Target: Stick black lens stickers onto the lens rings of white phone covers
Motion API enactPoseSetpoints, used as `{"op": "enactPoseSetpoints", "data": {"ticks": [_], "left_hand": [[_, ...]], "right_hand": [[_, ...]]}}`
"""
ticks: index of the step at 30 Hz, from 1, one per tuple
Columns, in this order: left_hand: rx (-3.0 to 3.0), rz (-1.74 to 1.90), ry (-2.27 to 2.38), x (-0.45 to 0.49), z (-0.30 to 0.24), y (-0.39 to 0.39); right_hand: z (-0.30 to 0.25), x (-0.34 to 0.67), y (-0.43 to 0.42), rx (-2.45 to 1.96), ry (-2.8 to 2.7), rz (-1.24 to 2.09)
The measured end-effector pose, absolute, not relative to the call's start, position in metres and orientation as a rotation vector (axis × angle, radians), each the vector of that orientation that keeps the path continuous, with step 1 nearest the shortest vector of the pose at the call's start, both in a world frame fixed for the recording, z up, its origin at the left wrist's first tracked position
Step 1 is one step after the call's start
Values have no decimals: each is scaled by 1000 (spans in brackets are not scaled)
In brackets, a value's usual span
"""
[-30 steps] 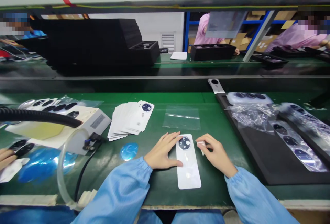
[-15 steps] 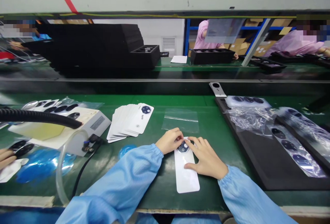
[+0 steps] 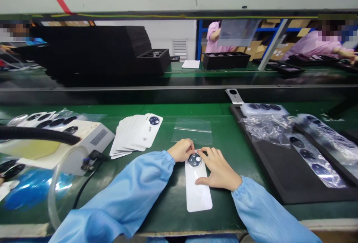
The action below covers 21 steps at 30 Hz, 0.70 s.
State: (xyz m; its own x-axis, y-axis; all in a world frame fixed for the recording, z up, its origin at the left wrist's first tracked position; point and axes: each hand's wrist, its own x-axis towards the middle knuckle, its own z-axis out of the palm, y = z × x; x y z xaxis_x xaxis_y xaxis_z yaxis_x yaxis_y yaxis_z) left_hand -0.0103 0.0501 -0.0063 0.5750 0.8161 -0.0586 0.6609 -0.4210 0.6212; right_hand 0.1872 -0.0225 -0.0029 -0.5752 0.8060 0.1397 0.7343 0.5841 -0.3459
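A white phone back panel (image 3: 198, 198) lies face up on the green bench in front of me, with a dark round camera piece (image 3: 194, 160) near its top end. At that piece's upper left edge, my left hand (image 3: 181, 150) is closed in a pinch. Whatever its fingertips hold is too small or hidden to make out. My right hand (image 3: 220, 169) rests over the panel's right side, its thumb stretched across the white surface and its index finger by the camera piece's upper right. The thumb and fingers of that hand are spread apart.
A fanned stack of white panels (image 3: 134, 134) lies left of a clear plastic bag (image 3: 192, 130). Further left are a white machine (image 3: 96, 142), its hoses and blue film (image 3: 30, 192). A black foam tray (image 3: 268, 161) holds wrapped camera pieces (image 3: 317, 161) on the right. Co-workers sit beyond.
The whole view has shifted slightly, so bench items appear further left. Both hands stay at the panel's top; the left fingertips have drawn back a little, showing more of the camera piece.
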Motion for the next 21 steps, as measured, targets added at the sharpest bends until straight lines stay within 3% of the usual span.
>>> {"op": "enactPoseSetpoints", "data": {"ticks": [6,12,16,21], "left_hand": [[2278,543,1152,-12,-5,39],[2181,971,1352,-32,-19,22],[2121,1100,1409,-42,-27,18],[2125,1191,1426,-43,-34,22]], "right_hand": [[16,194,-26,-1400,-2393,229],[51,346,-12,-2132,-1752,-88],[36,436,-33,-2628,-1305,-145],[12,457,-43,-2850,-1157,-151]]}}
